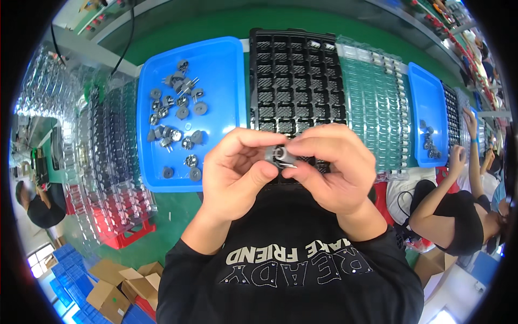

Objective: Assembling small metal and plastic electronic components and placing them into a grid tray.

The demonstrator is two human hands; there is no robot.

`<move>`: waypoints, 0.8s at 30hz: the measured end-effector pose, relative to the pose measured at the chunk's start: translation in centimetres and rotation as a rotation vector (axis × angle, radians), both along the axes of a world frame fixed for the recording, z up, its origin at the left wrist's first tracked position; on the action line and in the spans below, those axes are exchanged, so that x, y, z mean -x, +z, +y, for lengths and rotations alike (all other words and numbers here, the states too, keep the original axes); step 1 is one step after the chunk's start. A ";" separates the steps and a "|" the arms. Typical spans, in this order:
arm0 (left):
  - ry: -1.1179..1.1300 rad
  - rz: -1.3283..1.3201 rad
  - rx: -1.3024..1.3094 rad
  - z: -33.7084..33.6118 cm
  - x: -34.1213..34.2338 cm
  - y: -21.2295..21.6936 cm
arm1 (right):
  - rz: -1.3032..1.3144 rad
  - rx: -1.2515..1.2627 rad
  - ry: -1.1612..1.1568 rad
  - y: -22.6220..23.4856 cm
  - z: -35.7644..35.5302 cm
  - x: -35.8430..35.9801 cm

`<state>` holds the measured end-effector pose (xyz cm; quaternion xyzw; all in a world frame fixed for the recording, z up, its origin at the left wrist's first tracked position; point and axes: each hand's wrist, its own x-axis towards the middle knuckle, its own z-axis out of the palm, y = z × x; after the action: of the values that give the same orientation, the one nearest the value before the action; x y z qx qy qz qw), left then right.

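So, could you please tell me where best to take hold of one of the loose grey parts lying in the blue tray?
Probably by the round body of a part, fingers coming from above onto its rim: it lies apart from the others on the blue tray, while the thin metal pins look easily bent.

A black compartment tray (295, 81) is lying mid-bench, a blue tray (221, 75) of loose grey parts (175, 116) sitting at its left. Clear blister trays (377, 108) are stretching right; cardboard boxes (116, 286) are resting on the floor.
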<state>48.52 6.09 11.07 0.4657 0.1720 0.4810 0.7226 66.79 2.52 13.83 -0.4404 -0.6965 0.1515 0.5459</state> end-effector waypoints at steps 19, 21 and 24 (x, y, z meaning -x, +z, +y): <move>0.412 1.728 -0.670 7.6 4.9 -1.4 | -0.892 0.339 -0.425 -5.6 20.2 -7.5; 0.371 1.737 -0.646 8.1 5.1 -2.1 | -0.853 0.325 -0.447 -7.0 19.9 -8.1; 0.418 1.670 -0.645 8.4 5.4 -2.4 | -0.676 0.292 -0.415 -6.3 19.0 -9.7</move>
<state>43.07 14.48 8.70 0.8003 0.5764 0.1339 0.0969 76.49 21.52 7.51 -0.6690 -0.7040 -0.0173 0.2376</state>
